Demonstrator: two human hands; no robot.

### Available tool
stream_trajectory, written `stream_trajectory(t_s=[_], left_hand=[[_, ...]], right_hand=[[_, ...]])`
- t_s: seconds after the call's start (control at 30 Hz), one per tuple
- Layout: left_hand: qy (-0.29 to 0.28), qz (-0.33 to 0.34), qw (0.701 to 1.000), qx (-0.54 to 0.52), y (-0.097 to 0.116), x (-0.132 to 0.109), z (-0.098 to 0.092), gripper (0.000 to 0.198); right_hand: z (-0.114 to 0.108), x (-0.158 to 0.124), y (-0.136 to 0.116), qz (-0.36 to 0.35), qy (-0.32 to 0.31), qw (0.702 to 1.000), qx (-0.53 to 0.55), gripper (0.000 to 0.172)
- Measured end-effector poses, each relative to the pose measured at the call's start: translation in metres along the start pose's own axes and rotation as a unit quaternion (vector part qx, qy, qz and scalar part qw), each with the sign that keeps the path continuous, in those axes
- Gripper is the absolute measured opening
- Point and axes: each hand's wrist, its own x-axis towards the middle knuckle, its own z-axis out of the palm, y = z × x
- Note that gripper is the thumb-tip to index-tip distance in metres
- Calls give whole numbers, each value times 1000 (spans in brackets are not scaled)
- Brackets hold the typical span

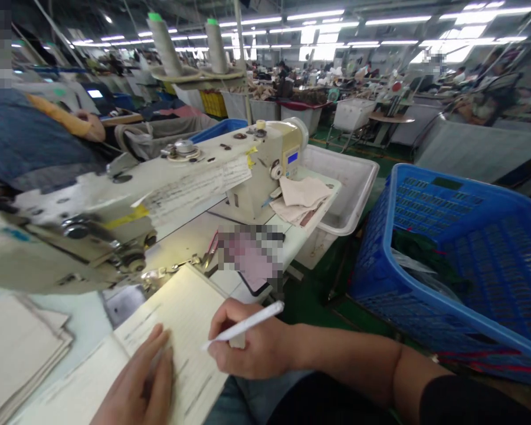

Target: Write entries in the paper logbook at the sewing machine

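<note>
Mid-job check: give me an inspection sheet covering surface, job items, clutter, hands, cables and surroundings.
Surface: pale sewing table, sewing machine mounted on it.
Job's things: open notebook, written lines on both pages; white pen angled over the right page.
Clutter: smartphone, thread snips and loose fabric pieces beyond the notebook; fabric stack to its left.
Hands: left hand rests on the notebook; right hand grips the pen.
Cables: nothing seen clearly.
Surroundings: blue plastic basket at right; white bin beside the table; co-worker at left.
</note>
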Motion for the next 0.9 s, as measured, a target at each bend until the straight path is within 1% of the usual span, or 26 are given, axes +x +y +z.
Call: stream_trajectory(t_s=[0.03,0.1,0.13,0.2,0.3,0.43,0.57,0.7,0.77,0.9], left_hand=[[-30,-43,999,1,16,-2,-6,52],[-44,-78,996,1,41,-5,-15,58],[-45,-84,995,0,50,-5,-17,58],[-44,-83,996,-3,57,-5,-20,57],[-43,-73,996,-3,54,-6,-22,53],[-33,-68,997,3,49,-8,-21,50],[-28,-61,998,-1,51,-9,-19,53],[-28,-56,998,-7,53,-8,-19,56],[-29,-56,998,-10,54,-7,-20,56],[-34,-68,997,-14,54,-6,-20,56]], right_hand=[[4,2,1,2,-5,1000,11,18],[13,6,5,2,-13,1000,14,18],[17,7,7,2,-14,1000,5,18],[24,9,10,5,-16,1000,-22,19],[30,10,13,16,-23,997,-71,22],[32,9,13,20,-27,990,-134,23],[33,8,13,-2,-30,984,-174,21],[36,8,14,-33,-27,968,-246,17],[36,8,13,-37,-25,966,-256,15],[35,9,12,-30,-21,971,-237,16]])
